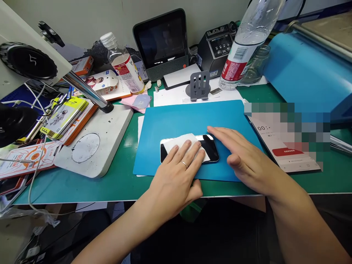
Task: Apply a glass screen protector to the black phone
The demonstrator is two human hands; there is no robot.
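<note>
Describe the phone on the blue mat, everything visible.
The phone lies flat, screen up, long side left to right, on the blue mat. Glossy black glass, rounded corners, pale edge, screen dark. A white wipe covers its left and middle part, pressed by the left hand. The right hand rests fingers at its right end.

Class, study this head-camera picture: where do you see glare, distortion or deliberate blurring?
Head view: soft glare on the phone screen beside the white cloth under the left hand; wide-angle bending tilts the water bottle at the edge; a pixelated block masks part of the right side, beyond the right hand.
</note>
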